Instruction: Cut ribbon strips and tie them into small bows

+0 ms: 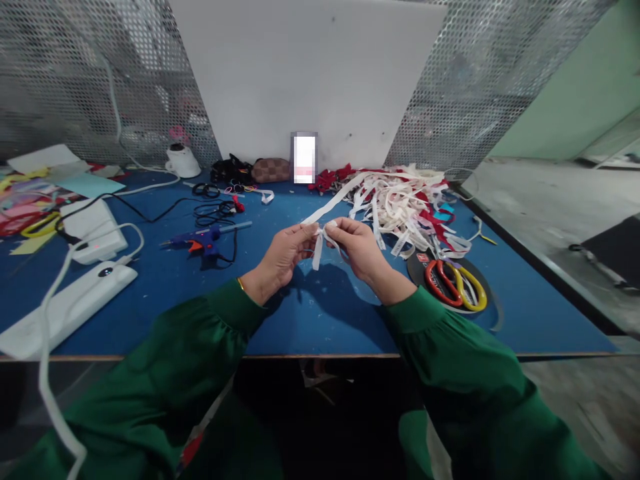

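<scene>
Above the blue table, my left hand and my right hand meet fingertip to fingertip. Both pinch a white ribbon strip between them. A short end of the ribbon hangs down below my fingers, and a long tail runs up and right toward a pile of white and red ribbon strips. Green sleeves cover both my forearms.
Red and yellow scissors lie on a dark round disc at the right. A blue glue gun with a black cord lies left of centre. White power strips, cables and coloured paper fill the left side. Perforated metal panels stand behind.
</scene>
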`<action>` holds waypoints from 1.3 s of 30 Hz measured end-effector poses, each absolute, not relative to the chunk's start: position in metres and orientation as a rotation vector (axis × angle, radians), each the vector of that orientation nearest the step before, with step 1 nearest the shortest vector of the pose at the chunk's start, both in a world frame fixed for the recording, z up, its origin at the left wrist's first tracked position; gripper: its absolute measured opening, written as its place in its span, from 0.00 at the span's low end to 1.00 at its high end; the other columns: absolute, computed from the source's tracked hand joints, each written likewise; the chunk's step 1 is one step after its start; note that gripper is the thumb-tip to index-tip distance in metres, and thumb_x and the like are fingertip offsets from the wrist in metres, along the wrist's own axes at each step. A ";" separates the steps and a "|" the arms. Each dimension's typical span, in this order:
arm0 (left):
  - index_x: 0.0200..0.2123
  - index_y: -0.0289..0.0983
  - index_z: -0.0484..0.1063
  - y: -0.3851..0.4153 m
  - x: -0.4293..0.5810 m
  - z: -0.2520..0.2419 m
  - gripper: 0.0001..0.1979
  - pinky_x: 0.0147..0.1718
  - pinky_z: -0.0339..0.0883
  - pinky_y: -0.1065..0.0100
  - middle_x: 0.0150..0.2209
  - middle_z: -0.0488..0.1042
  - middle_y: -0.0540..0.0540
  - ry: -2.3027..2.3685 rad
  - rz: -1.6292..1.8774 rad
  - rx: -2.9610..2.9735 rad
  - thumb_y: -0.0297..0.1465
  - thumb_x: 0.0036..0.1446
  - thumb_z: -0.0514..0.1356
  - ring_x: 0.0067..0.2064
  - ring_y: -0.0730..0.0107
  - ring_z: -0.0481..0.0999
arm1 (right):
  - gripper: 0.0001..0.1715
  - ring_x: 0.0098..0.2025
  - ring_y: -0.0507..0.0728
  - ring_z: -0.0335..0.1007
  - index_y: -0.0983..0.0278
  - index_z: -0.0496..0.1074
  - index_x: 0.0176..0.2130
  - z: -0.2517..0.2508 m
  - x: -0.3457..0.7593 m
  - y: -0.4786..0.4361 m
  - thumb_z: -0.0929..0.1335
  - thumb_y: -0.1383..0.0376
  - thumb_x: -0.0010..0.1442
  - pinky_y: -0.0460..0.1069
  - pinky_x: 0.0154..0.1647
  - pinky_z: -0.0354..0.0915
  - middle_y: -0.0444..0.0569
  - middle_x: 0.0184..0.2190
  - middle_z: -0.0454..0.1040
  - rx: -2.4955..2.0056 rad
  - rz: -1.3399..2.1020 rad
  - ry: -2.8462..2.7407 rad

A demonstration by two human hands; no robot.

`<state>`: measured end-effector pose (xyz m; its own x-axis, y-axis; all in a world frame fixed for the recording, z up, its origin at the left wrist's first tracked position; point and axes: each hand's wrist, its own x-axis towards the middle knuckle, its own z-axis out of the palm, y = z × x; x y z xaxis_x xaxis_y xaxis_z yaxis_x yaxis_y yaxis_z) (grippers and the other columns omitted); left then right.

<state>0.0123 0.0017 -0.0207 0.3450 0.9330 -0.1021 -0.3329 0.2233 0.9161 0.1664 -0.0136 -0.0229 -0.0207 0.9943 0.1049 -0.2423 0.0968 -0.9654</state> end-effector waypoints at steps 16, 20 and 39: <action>0.26 0.35 0.76 0.002 0.016 -0.026 0.15 0.29 0.66 0.71 0.24 0.74 0.50 0.723 1.183 1.057 0.39 0.43 0.73 0.25 0.75 0.71 | 0.19 0.25 0.49 0.63 0.64 0.74 0.28 -0.024 0.168 -0.011 0.77 0.52 0.47 0.47 0.29 0.60 0.43 0.24 0.71 -0.833 1.486 -0.965; 0.24 0.34 0.74 0.003 0.015 -0.023 0.16 0.27 0.61 0.73 0.23 0.72 0.52 0.801 1.222 1.028 0.38 0.41 0.74 0.24 0.78 0.67 | 0.25 0.28 0.51 0.67 0.64 0.76 0.31 -0.019 0.172 -0.011 0.72 0.43 0.52 0.48 0.32 0.62 0.46 0.27 0.73 -0.878 1.318 -1.014; 0.29 0.35 0.78 0.007 0.012 -0.025 0.27 0.29 0.66 0.68 0.31 0.79 0.42 0.835 1.101 1.004 0.56 0.49 0.65 0.29 0.70 0.74 | 0.14 0.22 0.48 0.59 0.63 0.72 0.26 -0.023 0.174 -0.008 0.77 0.60 0.45 0.46 0.24 0.54 0.41 0.21 0.70 -0.962 1.299 -0.926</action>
